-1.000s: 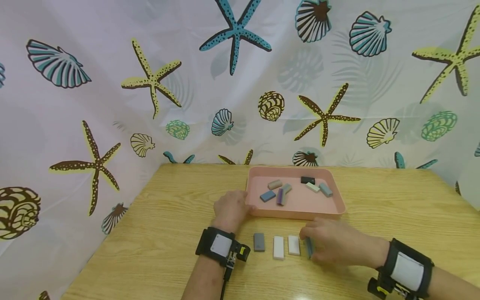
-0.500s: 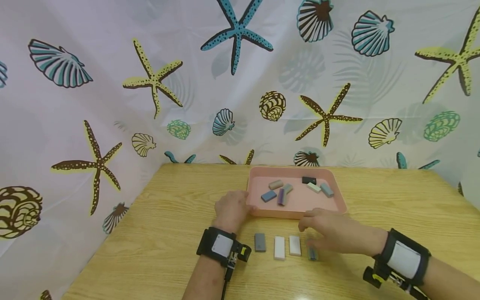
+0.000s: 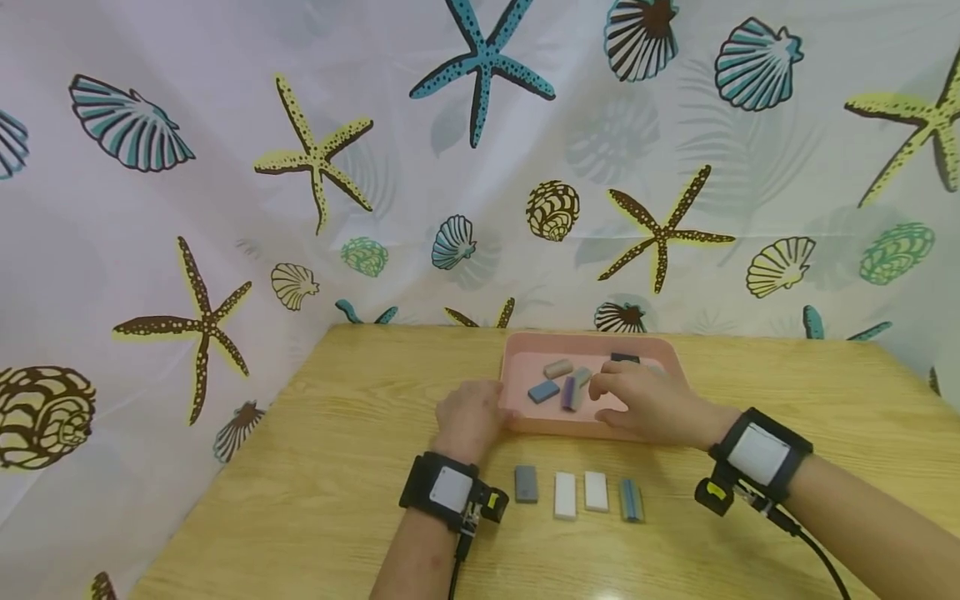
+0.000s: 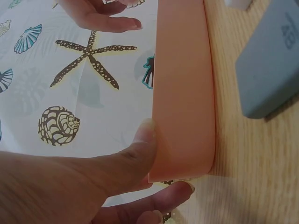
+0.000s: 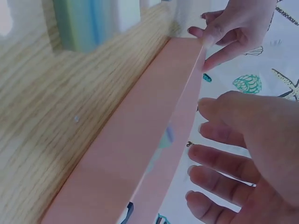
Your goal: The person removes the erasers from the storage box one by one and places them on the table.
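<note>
My left hand [image 3: 468, 417] grips the left front corner of a pink tray [image 3: 551, 427]; in the left wrist view its thumb [image 4: 142, 142] lies over the rim. Above the tray's right half hovers my right hand [image 3: 652, 404], fingers loosely bent and holding nothing. Before the tray stands a row of erasers: a grey one [image 3: 526, 484], two white ones [image 3: 565, 496] and a blue-green striped one [image 3: 632, 500]. Inside the tray lie a blue eraser [image 3: 543, 392], a tan one [image 3: 558, 368], a purple one [image 3: 568, 393] and a black one [image 3: 624, 357]. My right hand hides others.
The wooden table [image 3: 375, 383] spreads out on both sides of the tray. Behind it hangs a white curtain [image 3: 405, 183] printed with starfish and shells. A cable [image 3: 817, 554] trails from the right wrist camera.
My right hand has let go of the striped eraser at the right end of the row and moved up and forward over the tray. The left hand stays on the tray's corner.
</note>
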Demonstrator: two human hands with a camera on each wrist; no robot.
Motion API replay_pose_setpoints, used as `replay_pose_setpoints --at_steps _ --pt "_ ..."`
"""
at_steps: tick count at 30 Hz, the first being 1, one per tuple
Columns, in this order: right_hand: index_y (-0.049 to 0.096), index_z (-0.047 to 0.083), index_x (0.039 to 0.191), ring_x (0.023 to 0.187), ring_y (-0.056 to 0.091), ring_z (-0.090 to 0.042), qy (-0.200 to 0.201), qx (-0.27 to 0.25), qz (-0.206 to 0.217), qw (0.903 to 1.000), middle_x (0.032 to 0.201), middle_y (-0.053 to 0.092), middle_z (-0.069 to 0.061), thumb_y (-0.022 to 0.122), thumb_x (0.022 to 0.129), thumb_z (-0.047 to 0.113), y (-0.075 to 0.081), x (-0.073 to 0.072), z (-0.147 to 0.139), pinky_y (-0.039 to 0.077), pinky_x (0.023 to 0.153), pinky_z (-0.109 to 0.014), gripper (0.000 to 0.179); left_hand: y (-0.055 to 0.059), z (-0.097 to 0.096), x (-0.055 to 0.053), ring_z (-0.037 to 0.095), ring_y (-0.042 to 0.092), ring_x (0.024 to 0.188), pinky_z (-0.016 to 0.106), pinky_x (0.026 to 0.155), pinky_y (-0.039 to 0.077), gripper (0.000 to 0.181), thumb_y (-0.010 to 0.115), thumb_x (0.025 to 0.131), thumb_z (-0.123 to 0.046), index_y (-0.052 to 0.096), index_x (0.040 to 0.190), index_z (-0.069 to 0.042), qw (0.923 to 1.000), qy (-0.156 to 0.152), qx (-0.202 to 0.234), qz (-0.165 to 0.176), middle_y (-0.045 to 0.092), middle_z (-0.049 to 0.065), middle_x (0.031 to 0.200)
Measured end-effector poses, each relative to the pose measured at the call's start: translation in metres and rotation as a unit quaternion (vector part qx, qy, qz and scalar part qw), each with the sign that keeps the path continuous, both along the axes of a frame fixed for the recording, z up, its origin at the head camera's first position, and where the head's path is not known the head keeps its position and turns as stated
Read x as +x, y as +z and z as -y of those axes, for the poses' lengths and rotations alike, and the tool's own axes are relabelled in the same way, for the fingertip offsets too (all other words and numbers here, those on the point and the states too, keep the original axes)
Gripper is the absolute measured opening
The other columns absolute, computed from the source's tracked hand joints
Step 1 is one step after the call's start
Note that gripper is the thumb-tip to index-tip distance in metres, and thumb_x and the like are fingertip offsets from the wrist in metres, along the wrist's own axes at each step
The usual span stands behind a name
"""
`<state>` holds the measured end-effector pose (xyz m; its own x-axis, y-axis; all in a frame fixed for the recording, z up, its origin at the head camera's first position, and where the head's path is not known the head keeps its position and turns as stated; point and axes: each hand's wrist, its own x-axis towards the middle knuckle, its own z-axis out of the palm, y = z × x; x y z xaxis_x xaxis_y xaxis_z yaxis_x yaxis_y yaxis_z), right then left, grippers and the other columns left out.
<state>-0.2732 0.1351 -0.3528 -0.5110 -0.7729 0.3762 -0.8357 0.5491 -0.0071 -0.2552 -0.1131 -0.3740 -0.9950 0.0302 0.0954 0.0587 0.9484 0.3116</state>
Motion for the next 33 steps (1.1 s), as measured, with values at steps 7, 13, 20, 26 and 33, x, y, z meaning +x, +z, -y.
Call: replay_pose_setpoints --at_steps 7,13,20,26,33 --pt "0.060 0.013 0.093 0.078 0.051 -0.012 -0.067 -0.003 0.024 0.9974 0.089 0.055 -0.001 0.076 0.075 0.021 -0.002 -0.014 0.009 0.048 0.064 -0.028 0.026 0.004 -0.001 0.000 0.014 0.053 0.070 0.036 0.056 0.044 0.038 0.071 0.078 -0.038 0.064 0.111 -0.019 1.0000 0.002 0.003 0.004 0.066 0.002 0.096" --pt "0.060 0.009 0.092 0.075 0.052 -0.014 -0.073 -0.029 0.035 0.9963 0.091 0.054 -0.005 0.076 0.073 0.016 -0.011 -0.027 0.018 0.048 0.061 -0.028 0.027 0.004 -0.002 0.001 0.019 0.059 0.083 0.040 0.065 0.047 0.044 0.071 0.078 -0.039 0.061 0.116 -0.020 1.0000 0.004 0.008 -0.001 0.065 0.003 0.107" --pt "0.060 0.011 0.095 0.071 0.049 -0.011 -0.081 -0.011 0.067 0.9944 0.094 0.054 -0.007 0.078 0.072 0.018 -0.024 -0.037 0.026 0.044 0.058 -0.025 0.030 0.004 -0.001 0.002 0.019 0.059 0.084 0.041 0.066 0.047 0.047 0.072 0.076 -0.040 0.061 0.117 -0.018 0.9999 0.003 0.009 -0.007 0.065 0.003 0.107" --pt "0.058 0.014 0.105 0.072 0.052 -0.013 -0.080 -0.013 0.085 0.9931 0.098 0.055 -0.006 0.079 0.070 0.015 -0.034 -0.042 0.031 0.044 0.059 -0.025 0.041 0.004 -0.001 0.002 0.016 0.056 0.076 0.039 0.060 0.046 0.042 0.071 0.078 -0.039 0.063 0.114 -0.020 1.0000 0.009 0.001 0.000 0.066 0.002 0.102" --pt "0.054 0.012 0.097 0.068 0.048 -0.009 -0.102 0.000 0.075 0.9919 0.096 0.055 -0.004 0.076 0.070 0.012 -0.040 -0.044 0.036 0.043 0.057 -0.023 0.036 0.004 0.000 0.002 0.014 0.054 0.069 0.037 0.055 0.044 0.039 0.072 0.077 -0.039 0.065 0.110 -0.019 0.9999 0.009 -0.007 -0.006 0.066 0.000 0.093"
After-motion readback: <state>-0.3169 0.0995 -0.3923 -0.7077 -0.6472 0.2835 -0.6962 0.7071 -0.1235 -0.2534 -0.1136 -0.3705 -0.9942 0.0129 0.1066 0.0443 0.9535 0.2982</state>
